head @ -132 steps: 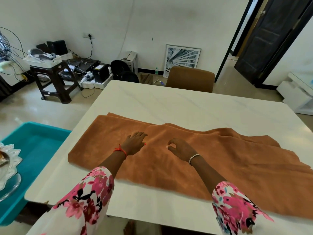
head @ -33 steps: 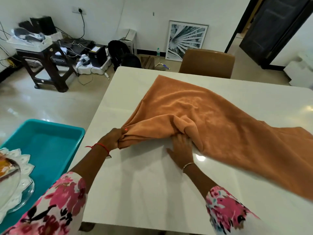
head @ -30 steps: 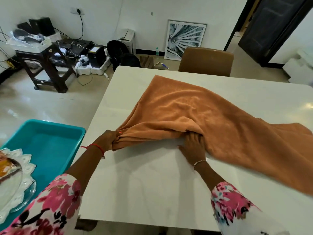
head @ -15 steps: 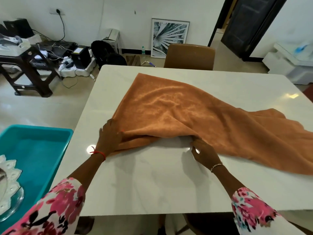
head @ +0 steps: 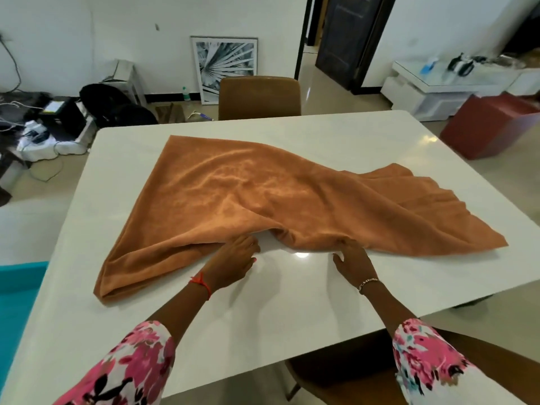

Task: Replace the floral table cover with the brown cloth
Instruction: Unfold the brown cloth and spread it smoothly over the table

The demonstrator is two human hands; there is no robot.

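Observation:
The brown cloth (head: 263, 200) lies partly spread and rumpled on the white table (head: 292, 311); its left corner is folded double and its right end bunches in pleats. My left hand (head: 233, 260) rests on the table with its fingertips touching the cloth's near edge at the middle, thumb apart. My right hand (head: 353, 260) is a hand's width to the right, its fingertips tucked into the same near edge. No floral cover is in view.
A brown chair (head: 258, 96) stands at the far side and another chair (head: 350, 372) under the near edge. A teal tub (head: 17, 290) sits at the left. A dark red box (head: 491, 124) and a white low table (head: 432, 86) stand at the right.
The cloth was opened from a long folded strip toward the far side. My left hand let go of the left corner and moved right to the middle of the near edge.

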